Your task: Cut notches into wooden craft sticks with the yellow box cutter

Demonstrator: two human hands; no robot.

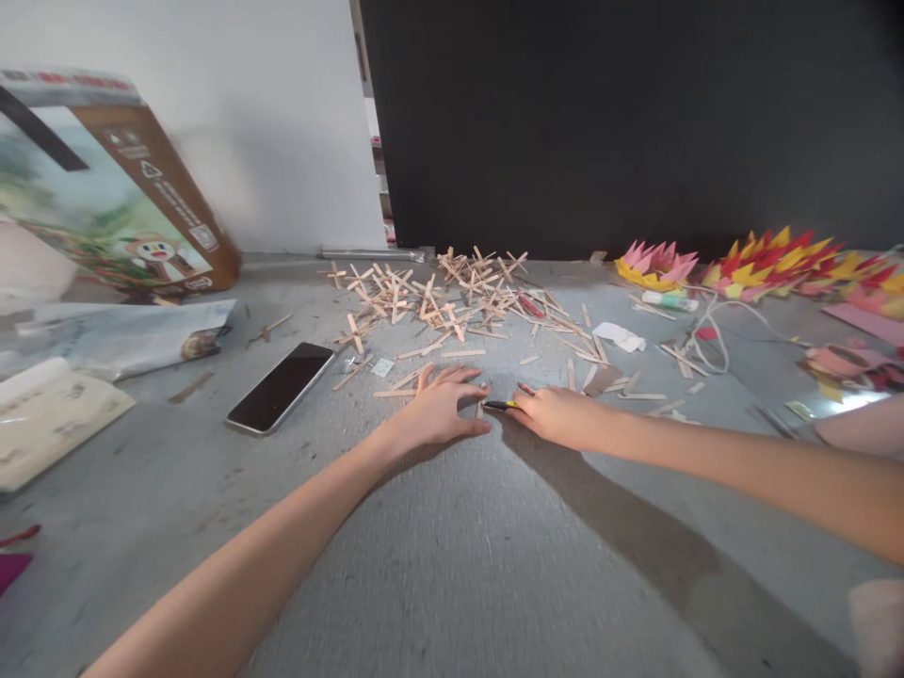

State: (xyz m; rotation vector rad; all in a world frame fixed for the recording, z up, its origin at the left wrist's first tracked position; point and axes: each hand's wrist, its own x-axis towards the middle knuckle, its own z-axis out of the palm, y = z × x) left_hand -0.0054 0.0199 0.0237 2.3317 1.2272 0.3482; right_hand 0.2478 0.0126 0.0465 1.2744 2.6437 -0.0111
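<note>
My left hand [446, 407] rests on the grey tabletop, its thumb and forefinger curved around a short wooden stick [481, 403] and seeming to pinch it at its ends. My right hand [557, 416] is closed around a slim black-and-yellow tool [500, 405], whose exact kind I cannot make out. The tool's dark tip points left and meets the stick, or comes very near it. A small red piece [525, 388] shows by the right fingers; whether it belongs to the tool is unclear. Just beyond both hands lies a heap of crossed wooden craft sticks [424, 299].
A phone [281, 388] lies left of my hands. Farther left are a plastic packet [141, 334] and a printed box [159, 202]. Pink, yellow and red paper crafts [773, 268], a glue stick [669, 301] and a white cable [720, 344] lie right. A black panel [636, 122] stands behind.
</note>
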